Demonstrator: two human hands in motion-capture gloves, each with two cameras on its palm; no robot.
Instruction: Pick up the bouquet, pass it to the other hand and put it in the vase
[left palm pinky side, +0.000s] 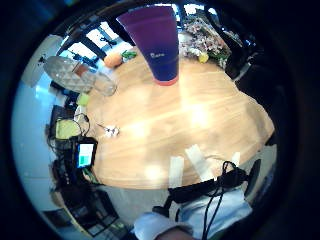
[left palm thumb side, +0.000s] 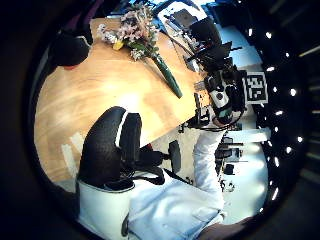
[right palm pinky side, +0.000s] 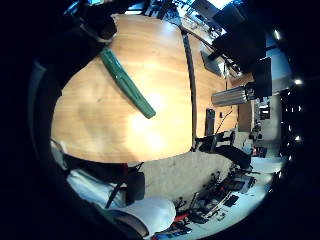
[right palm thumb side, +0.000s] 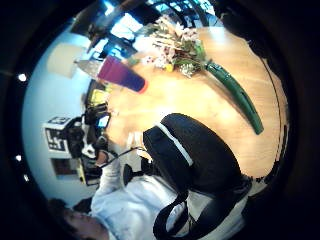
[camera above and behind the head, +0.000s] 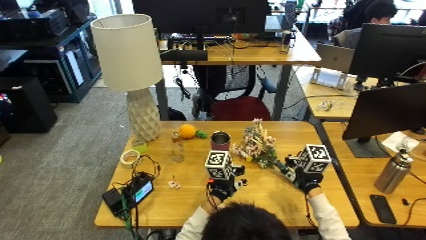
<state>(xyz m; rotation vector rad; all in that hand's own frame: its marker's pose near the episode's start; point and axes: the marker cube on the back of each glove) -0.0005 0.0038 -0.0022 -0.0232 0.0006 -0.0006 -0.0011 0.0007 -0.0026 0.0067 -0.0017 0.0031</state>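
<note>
- The bouquet lay flat on the wooden desk, right of centre, its pale blooms pointing to the far side and its green wrapped stem running near-right.
- The vase, a purple tumbler with a red base, stood upright just left of the flowers, close beside them; whether they touched could not be told.
- The right hand sat over the near end of the stem, at the desk's right side. The outside view did not show whether its grip had closed on anything, and the right palm views showed the stem lying bare on the wood, so I could not tell how the fingers stood.
- The left hand hovered near the person's body at the desk's middle, on the near side of the vase and well apart from the bouquet. How far its grip was open could not be told either.
- Left of the vase stood a clear glass bottle, with an orange beyond it.
- At the far-left corner stood a lamp with a pale shade and a faceted base.
- A small device with a lit screen lay at the near-left of the desk among black cables.
</note>
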